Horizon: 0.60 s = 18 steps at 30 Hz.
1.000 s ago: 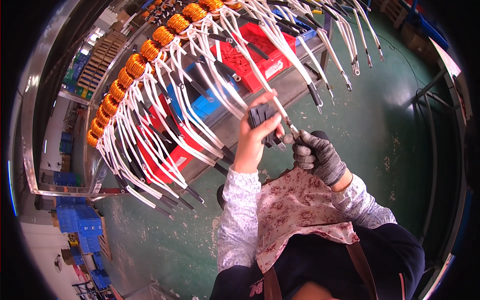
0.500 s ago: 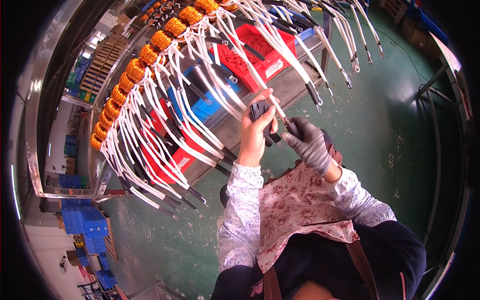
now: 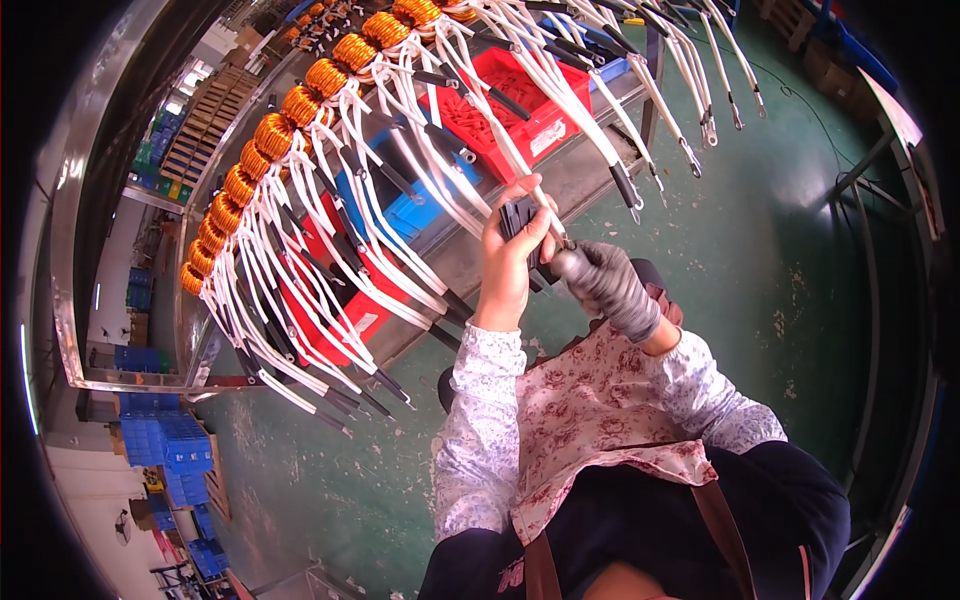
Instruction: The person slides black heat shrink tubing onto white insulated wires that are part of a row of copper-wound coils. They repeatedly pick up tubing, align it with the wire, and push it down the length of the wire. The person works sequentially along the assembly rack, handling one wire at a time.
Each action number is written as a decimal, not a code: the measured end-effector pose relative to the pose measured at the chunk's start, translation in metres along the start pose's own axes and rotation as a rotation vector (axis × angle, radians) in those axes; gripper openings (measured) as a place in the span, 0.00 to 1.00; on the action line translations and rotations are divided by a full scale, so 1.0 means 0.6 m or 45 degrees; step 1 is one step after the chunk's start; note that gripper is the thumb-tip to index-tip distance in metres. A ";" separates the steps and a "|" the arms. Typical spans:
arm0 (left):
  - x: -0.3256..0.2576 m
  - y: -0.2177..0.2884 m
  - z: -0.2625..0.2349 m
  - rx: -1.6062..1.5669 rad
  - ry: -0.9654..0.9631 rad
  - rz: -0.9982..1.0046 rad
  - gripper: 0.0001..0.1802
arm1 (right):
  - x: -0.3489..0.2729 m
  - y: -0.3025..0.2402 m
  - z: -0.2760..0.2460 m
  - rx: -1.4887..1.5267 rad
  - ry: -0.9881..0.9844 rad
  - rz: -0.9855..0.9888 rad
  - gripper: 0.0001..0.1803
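My left hand [image 3: 512,250], bare, is closed round a bundle of short black sleeves [image 3: 517,218]. A white lead [image 3: 545,205] with a bare metal end runs down past its fingers and thumb. At the lower end of that lead my right hand [image 3: 608,285], in a grey glove, has its fingers closed round the tip; they are smeared by motion and hide what else they may hold. Copper-wound ring coils [image 3: 273,137] stand in a curved row along the rack, with white leads hanging from them. Many of these leads bear black sleeves and metal lugs [image 3: 637,212].
Beneath the leads, a red bin [image 3: 560,130] of red parts, a blue bin [image 3: 405,222] and another red bin [image 3: 365,318] rest on a metal bench [image 3: 590,183]. Blue crates [image 3: 165,440] are stacked at left. A metal frame [image 3: 130,382] stands nearby.
My right hand has moved slightly left and up, closer round the lead's end, and a dark piece seen at its fingers is now hidden. My left hand stays nearly still.
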State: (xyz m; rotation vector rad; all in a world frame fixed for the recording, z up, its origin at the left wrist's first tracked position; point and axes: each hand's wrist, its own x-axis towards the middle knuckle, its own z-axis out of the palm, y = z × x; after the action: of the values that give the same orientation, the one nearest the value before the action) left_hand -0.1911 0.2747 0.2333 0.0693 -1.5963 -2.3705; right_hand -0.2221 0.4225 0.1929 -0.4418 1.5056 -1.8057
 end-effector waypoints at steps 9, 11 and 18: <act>0.002 -0.008 -0.002 0.014 0.002 -0.006 0.22 | 0.000 -0.005 -0.005 0.227 -0.100 0.123 0.18; 0.003 0.001 0.006 0.057 -0.004 0.008 0.22 | 0.001 -0.005 -0.012 0.782 -0.403 0.123 0.20; -0.003 -0.008 0.000 0.088 -0.001 -0.006 0.23 | -0.004 0.001 0.000 0.239 0.036 -0.095 0.23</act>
State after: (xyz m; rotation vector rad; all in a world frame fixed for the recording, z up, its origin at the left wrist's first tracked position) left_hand -0.1906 0.2770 0.2288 0.0861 -1.6808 -2.3190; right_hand -0.2202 0.4241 0.1925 -0.3856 1.3384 -1.9983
